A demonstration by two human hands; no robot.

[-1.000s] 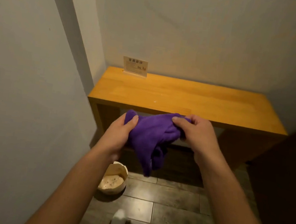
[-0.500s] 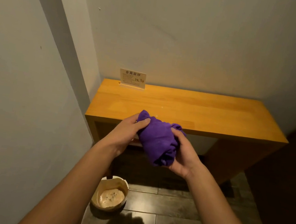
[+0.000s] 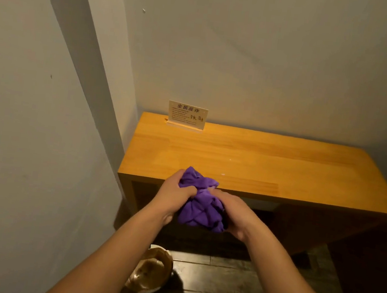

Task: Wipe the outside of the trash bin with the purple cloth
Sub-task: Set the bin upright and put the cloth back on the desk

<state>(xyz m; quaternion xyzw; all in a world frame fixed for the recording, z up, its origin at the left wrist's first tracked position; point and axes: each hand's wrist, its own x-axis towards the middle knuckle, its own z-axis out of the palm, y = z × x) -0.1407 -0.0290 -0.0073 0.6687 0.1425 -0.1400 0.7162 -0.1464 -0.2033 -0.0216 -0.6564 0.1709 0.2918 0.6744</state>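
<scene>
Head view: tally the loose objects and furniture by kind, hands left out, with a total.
Purple cloth: 1, bunched between the left hand and the right hand
Trash bin: 1, on the floor, partly hidden by the left forearm
Wooden table: 1
Sign card: 1, standing at the table's back left
Total: 4

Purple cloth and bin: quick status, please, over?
Left hand and right hand both grip the bunched purple cloth. Trash bin on floor below, untouched. Left forearm partly hides it.
</scene>
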